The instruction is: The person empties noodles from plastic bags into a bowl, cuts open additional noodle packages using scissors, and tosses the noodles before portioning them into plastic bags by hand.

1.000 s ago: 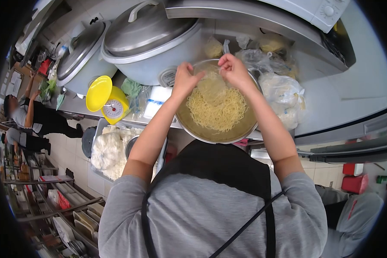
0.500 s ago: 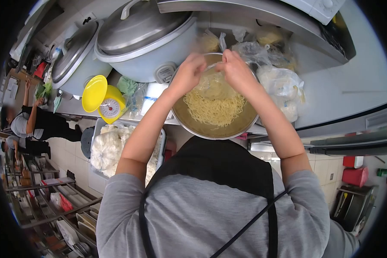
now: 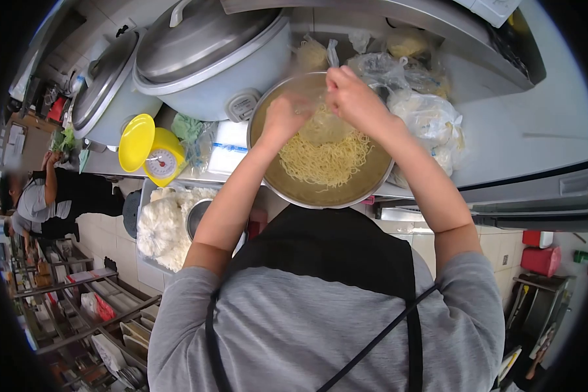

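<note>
A wide metal bowl (image 3: 287, 186) stands in front of me with a heap of thin yellow noodles (image 3: 323, 160) in it. Over the noodles hangs a clear plastic bag (image 3: 326, 124) with something pale inside. My right hand (image 3: 353, 95) is closed in a pinch at the top of this bag. My left hand (image 3: 286, 116) is at the bag's left side, above the bowl's left part; motion smears its fingers, so their grip cannot be made out.
Large lidded cookers (image 3: 209, 85) stand at the back left, beside a yellow scale (image 3: 163, 157). Plastic bags (image 3: 424, 124) lie right of the bowl. A tub of white food (image 3: 166, 225) sits lower left. Two people (image 3: 78, 196) stand far left.
My left hand has moved apart from my right hand and lower. The bag still hangs over the noodles. The person at the far right is out of view.
</note>
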`<state>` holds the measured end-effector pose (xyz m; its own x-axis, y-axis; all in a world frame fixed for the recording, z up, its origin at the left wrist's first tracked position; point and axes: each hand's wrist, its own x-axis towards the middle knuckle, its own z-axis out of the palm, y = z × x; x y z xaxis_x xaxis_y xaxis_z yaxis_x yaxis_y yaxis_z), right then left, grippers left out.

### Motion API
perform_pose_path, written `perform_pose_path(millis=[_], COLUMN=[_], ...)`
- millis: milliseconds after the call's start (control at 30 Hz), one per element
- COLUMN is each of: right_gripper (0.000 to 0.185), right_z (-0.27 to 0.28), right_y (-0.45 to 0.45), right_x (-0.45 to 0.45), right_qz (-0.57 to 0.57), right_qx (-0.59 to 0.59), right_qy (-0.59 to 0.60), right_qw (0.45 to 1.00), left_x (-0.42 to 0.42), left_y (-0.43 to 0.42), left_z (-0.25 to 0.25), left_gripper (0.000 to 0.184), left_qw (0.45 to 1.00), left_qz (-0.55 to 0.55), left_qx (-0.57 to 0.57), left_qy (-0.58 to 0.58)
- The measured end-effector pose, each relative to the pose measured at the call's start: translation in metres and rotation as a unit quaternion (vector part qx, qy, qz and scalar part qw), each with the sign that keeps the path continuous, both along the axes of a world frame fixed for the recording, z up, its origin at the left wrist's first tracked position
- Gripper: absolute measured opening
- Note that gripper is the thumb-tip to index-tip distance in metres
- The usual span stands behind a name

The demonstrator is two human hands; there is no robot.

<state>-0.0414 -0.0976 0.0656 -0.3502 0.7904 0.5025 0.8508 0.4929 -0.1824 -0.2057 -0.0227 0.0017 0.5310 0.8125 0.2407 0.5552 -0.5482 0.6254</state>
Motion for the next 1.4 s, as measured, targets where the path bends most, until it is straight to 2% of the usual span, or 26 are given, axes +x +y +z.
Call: perform_pose_path(millis=[33,100,167,200,267,300,367,433,500,567,633,700,733,800,833,900,967,1000,1067,1100,1133,1200,1333,1400], right_gripper=[0.004,0.003,0.011,0.011,0.023,0.026,0.031,0.032,0.032,0.031,0.028,0.024,0.022,0.021,0.020,0.020,0.020,0.020,0.019,0.019,0.019,0.018,0.017,0.015], right_z=[-0.005,-0.013,-0.022,-0.031,-0.065,-0.107,-0.155,-0.154,-0.136,-0.068,-0.020,0.028,0.049,0.070,0.075,0.093,0.122,0.136,0.157,0.152,0.156,0.165,0.163,0.163], right_y=[0.006,0.020,0.029,0.030,0.033,0.035,0.023,0.008,0.015,0.013,0.008,0.005,0.002,0.000,0.003,0.005,0.003,-0.001,-0.011,-0.008,-0.008,-0.009,-0.006,-0.003], right_x=[0.009,0.027,0.043,0.048,0.054,0.053,0.034,0.019,0.028,0.031,0.045,0.056,0.058,0.061,0.063,0.064,0.063,0.058,0.040,0.038,0.036,0.032,0.031,0.027], right_qz=[-0.024,-0.048,-0.108,-0.108,-0.234,-0.205,-0.143,-0.108,-0.106,-0.166,-0.124,-0.139,-0.129,-0.119,-0.111,-0.102,-0.066,-0.066,-0.101,-0.111,-0.110,-0.115,-0.104,-0.111], right_qx=[-0.001,-0.004,0.000,-0.003,-0.245,-0.324,-0.369,-0.331,-0.356,-0.392,-0.287,-0.277,-0.247,-0.217,-0.174,-0.128,-0.147,-0.148,-0.134,-0.108,-0.107,-0.141,-0.113,-0.099], right_qy=[0.024,0.049,0.321,0.321,0.217,0.219,0.083,-0.057,-0.057,0.029,0.082,0.174,0.164,0.154,0.122,0.087,0.235,0.233,0.020,0.086,0.085,0.083,0.061,-0.058], right_qw=[0.999,0.998,0.941,0.941,0.915,0.897,0.914,0.936,0.927,0.904,0.946,0.935,0.946,0.957,0.971,0.983,0.958,0.959,0.986,0.984,0.985,0.980,0.986,0.987], left_x=[0.000,-0.002,-0.008,-0.010,-0.012,-0.012,-0.009,-0.008,-0.010,-0.021,-0.036,-0.048,-0.048,-0.049,-0.049,-0.048,-0.047,-0.046,-0.044,-0.044,-0.043,-0.042,-0.041,-0.046], left_y=[-0.003,-0.010,-0.006,-0.002,0.007,0.010,0.010,0.010,0.011,0.006,-0.002,-0.009,-0.006,0.002,0.003,0.005,-0.007,-0.012,-0.016,-0.014,-0.011,-0.006,0.000,0.002], left_z=[0.005,0.032,0.065,0.077,0.086,0.091,0.103,0.105,0.105,0.116,0.124,0.127,0.114,0.059,0.039,0.014,0.026,0.029,0.026,0.026,0.028,0.033,0.030,0.026], left_gripper=[0.030,0.037,0.039,0.041,0.042,0.042,0.042,0.042,0.042,0.041,0.040,0.036,0.036,0.029,0.029,0.021,0.019,0.017,0.017,0.017,0.017,0.022,0.032,0.044], left_qw=[1.000,0.980,0.968,0.952,0.947,0.940,0.948,0.955,0.967,0.967,0.966,0.970,0.970,0.985,0.985,0.994,0.997,0.998,0.998,0.997,0.997,0.997,0.998,0.992], left_qz=[0.001,-0.031,-0.018,-0.004,-0.025,-0.048,-0.043,-0.037,-0.032,-0.033,-0.035,-0.006,-0.007,-0.070,-0.070,-0.036,-0.027,-0.015,-0.002,0.008,0.009,0.021,-0.020,-0.083], left_qx=[-0.002,-0.179,-0.221,-0.262,-0.263,-0.261,-0.246,-0.232,-0.213,-0.206,-0.203,-0.189,-0.189,-0.021,-0.020,0.101,0.076,0.048,0.061,0.076,0.078,0.006,0.028,0.073], left_qy=[0.001,-0.086,-0.120,-0.156,-0.186,-0.215,-0.197,-0.180,-0.136,-0.146,-0.156,-0.152,-0.153,-0.154,-0.155,-0.031,-0.003,0.027,0.011,-0.004,-0.005,-0.073,-0.055,-0.062])
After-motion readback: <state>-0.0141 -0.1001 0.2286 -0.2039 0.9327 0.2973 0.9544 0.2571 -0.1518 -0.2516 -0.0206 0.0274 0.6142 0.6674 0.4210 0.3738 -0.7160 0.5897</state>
